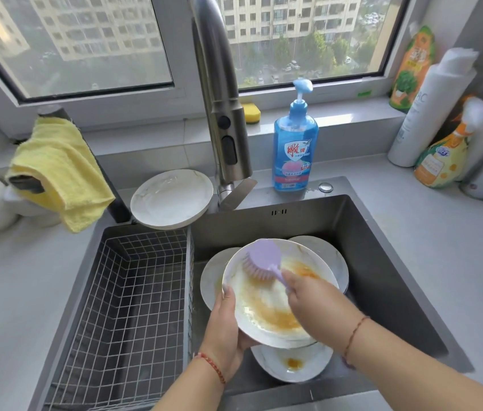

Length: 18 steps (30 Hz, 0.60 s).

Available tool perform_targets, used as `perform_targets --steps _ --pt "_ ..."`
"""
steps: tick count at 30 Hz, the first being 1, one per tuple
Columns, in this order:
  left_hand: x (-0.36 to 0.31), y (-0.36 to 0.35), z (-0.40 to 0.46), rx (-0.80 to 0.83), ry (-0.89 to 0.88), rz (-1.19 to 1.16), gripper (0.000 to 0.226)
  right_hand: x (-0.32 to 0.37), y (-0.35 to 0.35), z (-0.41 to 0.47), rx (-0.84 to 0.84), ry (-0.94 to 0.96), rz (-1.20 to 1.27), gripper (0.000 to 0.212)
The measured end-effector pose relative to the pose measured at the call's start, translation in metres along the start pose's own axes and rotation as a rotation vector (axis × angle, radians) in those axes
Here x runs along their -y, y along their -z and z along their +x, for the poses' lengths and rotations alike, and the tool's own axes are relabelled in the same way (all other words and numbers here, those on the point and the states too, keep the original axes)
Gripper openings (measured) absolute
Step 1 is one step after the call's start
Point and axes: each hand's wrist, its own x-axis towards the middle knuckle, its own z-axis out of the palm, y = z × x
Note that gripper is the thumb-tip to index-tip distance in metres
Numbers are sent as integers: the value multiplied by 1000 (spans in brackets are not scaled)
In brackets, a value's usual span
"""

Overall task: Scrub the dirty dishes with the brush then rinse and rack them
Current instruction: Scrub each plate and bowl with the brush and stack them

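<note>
Sink (382,262) fills the lower centre of the frame, holding stacked dirty plates. Left hand (225,330) grips the sauce-smeared plate (266,310) by its rim; right hand (314,304) clasps the lilac dish brush (264,262), bristles on the plate.

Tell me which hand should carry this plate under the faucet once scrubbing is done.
Probably the left hand: it already grips the dirty plate by its rim, while the right hand holds the purple brush. The faucet stands just behind.
</note>
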Motion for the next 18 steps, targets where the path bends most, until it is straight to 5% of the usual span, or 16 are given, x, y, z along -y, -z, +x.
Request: perform_targets --steps 6,13,18 --pt "-8 3 -1 17 -20 42 50 -4 -7 -9 -154 -52 -185 59" --pt "-5 7 -3 46 17 45 61 17 -17 -29 36 123 106 49" --pt "-5 11 -5 63 -10 65 51 0 2 -10 -120 43 -119 54"
